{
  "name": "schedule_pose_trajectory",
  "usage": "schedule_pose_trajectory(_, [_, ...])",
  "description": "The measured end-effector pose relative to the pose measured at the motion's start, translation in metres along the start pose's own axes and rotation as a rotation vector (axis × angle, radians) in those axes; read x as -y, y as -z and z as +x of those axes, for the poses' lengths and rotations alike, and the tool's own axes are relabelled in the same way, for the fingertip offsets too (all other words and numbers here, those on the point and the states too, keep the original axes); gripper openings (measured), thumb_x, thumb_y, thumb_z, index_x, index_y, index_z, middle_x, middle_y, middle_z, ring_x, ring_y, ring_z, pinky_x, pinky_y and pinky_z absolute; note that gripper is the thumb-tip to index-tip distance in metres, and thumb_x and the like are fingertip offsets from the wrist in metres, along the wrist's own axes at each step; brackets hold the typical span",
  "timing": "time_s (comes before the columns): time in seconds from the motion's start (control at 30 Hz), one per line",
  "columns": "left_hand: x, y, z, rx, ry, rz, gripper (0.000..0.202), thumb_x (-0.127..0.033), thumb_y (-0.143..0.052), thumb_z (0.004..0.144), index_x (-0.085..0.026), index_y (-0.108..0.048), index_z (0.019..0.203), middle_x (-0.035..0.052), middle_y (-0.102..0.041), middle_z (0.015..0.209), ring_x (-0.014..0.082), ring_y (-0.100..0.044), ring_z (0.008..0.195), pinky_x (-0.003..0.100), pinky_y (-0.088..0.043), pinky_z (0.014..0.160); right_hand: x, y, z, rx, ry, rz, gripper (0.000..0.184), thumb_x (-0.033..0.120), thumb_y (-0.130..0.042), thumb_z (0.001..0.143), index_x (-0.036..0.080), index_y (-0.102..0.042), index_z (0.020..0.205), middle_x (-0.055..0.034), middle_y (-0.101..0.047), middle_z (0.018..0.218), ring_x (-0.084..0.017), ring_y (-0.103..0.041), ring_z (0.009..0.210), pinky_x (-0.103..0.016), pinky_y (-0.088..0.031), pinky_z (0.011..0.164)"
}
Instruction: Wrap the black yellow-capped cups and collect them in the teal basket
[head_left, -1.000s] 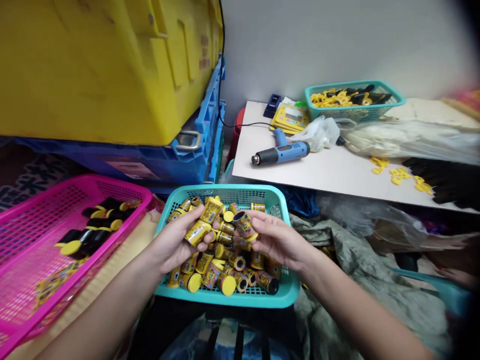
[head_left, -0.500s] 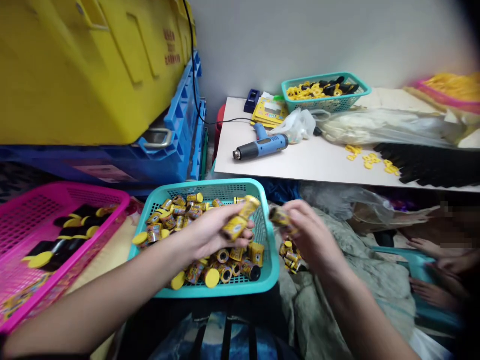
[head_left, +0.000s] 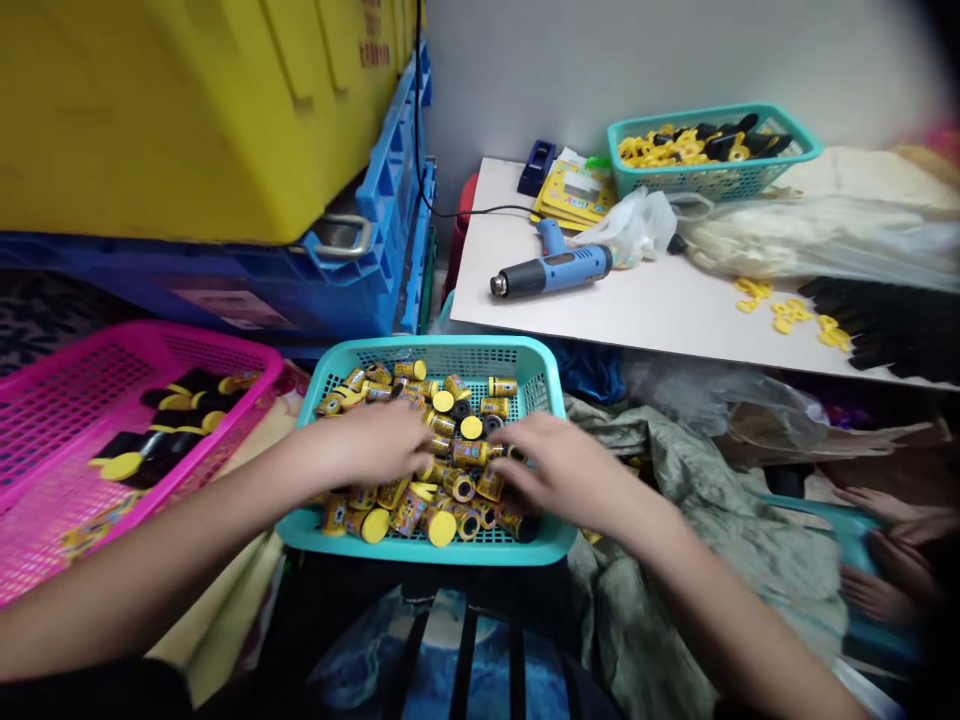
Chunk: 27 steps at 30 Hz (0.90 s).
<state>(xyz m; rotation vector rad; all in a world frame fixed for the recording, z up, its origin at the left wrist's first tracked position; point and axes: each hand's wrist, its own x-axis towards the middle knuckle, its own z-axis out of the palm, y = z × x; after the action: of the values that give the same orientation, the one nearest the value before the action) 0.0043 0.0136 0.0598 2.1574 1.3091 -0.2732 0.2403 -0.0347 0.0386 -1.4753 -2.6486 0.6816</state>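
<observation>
A teal basket [head_left: 420, 552] in front of me holds a pile of several small yellow printed cylinders [head_left: 450, 398], some with yellow caps. Both my hands lie palm down on that pile. My left hand [head_left: 375, 445] reaches in from the left, its fingers curled over cylinders near the middle; what they grip is hidden. My right hand [head_left: 559, 465] comes in from the right with fingers stretched flat toward the same spot, touching the cylinders.
A pink basket [head_left: 247, 348] with black, yellow-capped tubes [head_left: 172, 420] sits at left. Yellow [head_left: 187, 110] and blue crates [head_left: 375, 270] stack behind. A white board [head_left: 660, 320] carries a blue heat gun [head_left: 555, 270], bags and another teal basket [head_left: 712, 178]. Another person's hands [head_left: 885, 560] show at right.
Both hands were raised, each holding a cylinder; the right one swung out past the basket's right side. Now both have dropped onto the pile inside the basket.
</observation>
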Motion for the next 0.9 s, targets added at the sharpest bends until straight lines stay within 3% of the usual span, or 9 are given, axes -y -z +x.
schedule_pose_trajectory(0.1, [0.024, -0.027, -0.019, 0.175, -0.034, 0.109, 0.026, -0.030, -0.053, 0.084, -0.021, -0.072, 0.099, 0.0118, -0.067, 0.103, 0.0293, -0.060, 0.102, 0.042, -0.045, 0.090, 0.029, -0.023, 0.048, 0.249, -0.008, -0.174, 0.033, 0.034, -0.047, 0.093, 0.017, -0.060, 0.118, -0.0110, -0.053, 0.111, -0.020, -0.049, 0.108, -0.034, -0.042, 0.093])
schedule_pose_trajectory(0.17, [0.031, -0.034, -0.023, 0.159, -0.056, 0.084, 0.031, -0.031, -0.053, 0.084, -0.023, -0.068, 0.110, 0.0121, -0.062, 0.115, 0.0316, -0.053, 0.115, 0.045, -0.039, 0.099, 0.031, -0.033, 0.064, 0.296, -0.025, -0.256, 0.032, 0.027, -0.048, 0.091, 0.014, -0.060, 0.117, -0.0134, -0.051, 0.114, -0.023, -0.047, 0.111, -0.036, -0.043, 0.092])
schedule_pose_trajectory(0.23, [0.037, -0.032, -0.023, 0.143, -0.077, 0.042, 0.030, -0.033, -0.062, 0.078, -0.023, -0.068, 0.105, 0.0109, -0.059, 0.116, 0.0335, -0.049, 0.119, 0.048, -0.036, 0.101, 0.022, -0.034, 0.067, 0.293, -0.007, -0.234, 0.030, 0.025, -0.052, 0.088, 0.011, -0.060, 0.113, -0.0132, -0.051, 0.114, -0.023, -0.046, 0.113, -0.036, -0.042, 0.095])
schedule_pose_trajectory(0.33, [0.045, -0.020, -0.017, 0.113, -0.113, -0.140, 0.024, -0.036, -0.063, 0.077, -0.021, -0.063, 0.096, 0.0066, -0.060, 0.100, 0.0272, -0.055, 0.100, 0.041, -0.042, 0.090, 0.001, -0.022, 0.056, 0.153, -0.029, 0.062, 0.038, 0.032, -0.050, 0.092, 0.012, -0.054, 0.123, -0.0109, -0.053, 0.116, -0.016, -0.050, 0.110, -0.030, -0.044, 0.097])
schedule_pose_trajectory(0.43, [0.048, -0.010, -0.011, 0.052, -0.137, -0.529, 0.029, -0.036, -0.059, 0.080, -0.020, -0.056, 0.105, 0.0023, -0.059, 0.092, 0.0189, -0.056, 0.083, 0.032, -0.045, 0.074, -0.009, -0.010, 0.037, -0.091, -0.015, 0.403, 0.045, 0.041, -0.040, 0.097, 0.017, -0.048, 0.134, -0.0075, -0.051, 0.125, -0.011, -0.052, 0.113, -0.025, -0.045, 0.100])
schedule_pose_trajectory(0.53, [0.042, -0.009, -0.008, 0.026, -0.215, -0.904, 0.033, -0.028, -0.065, 0.075, -0.019, -0.055, 0.105, 0.0023, -0.059, 0.097, 0.0170, -0.058, 0.088, 0.030, -0.046, 0.076, -0.002, -0.008, 0.018, -0.267, -0.011, 0.592, 0.045, 0.049, -0.052, 0.091, 0.019, -0.059, 0.124, -0.0041, -0.055, 0.120, -0.008, -0.055, 0.111, -0.021, -0.046, 0.099])
schedule_pose_trajectory(0.63, [0.031, -0.013, -0.005, 0.021, -0.245, -1.091, 0.034, -0.021, -0.072, 0.068, -0.018, -0.058, 0.099, 0.0028, -0.060, 0.101, 0.0165, -0.060, 0.091, 0.031, -0.048, 0.080, 0.012, -0.011, 0.003, -0.383, -0.060, 0.748, 0.053, 0.051, -0.068, 0.079, 0.016, -0.060, 0.117, -0.0042, -0.059, 0.110, -0.006, -0.060, 0.099, -0.015, -0.050, 0.089])
schedule_pose_trajectory(0.73, [0.018, -0.017, -0.001, 0.082, -0.241, -1.179, 0.038, -0.020, -0.075, 0.066, -0.018, -0.056, 0.099, 0.0016, -0.063, 0.094, 0.0165, -0.063, 0.088, 0.031, -0.050, 0.078, 0.025, -0.014, -0.008, -0.493, -0.039, 0.787, 0.050, 0.047, -0.071, 0.077, 0.016, -0.058, 0.115, -0.0037, -0.059, 0.106, -0.004, -0.061, 0.092, -0.011, -0.050, 0.081])
schedule_pose_trajectory(0.9, [-0.023, -0.025, 0.010, 0.092, -0.178, -1.172, 0.034, -0.033, -0.071, 0.073, -0.018, -0.053, 0.097, -0.0002, -0.065, 0.077, 0.0160, -0.065, 0.072, 0.029, -0.052, 0.067, 0.036, -0.023, -0.017, -0.699, 0.137, 0.539, 0.035, 0.033, -0.060, 0.087, 0.016, -0.055, 0.117, -0.0059, -0.051, 0.125, -0.008, -0.050, 0.122, -0.019, -0.044, 0.107])
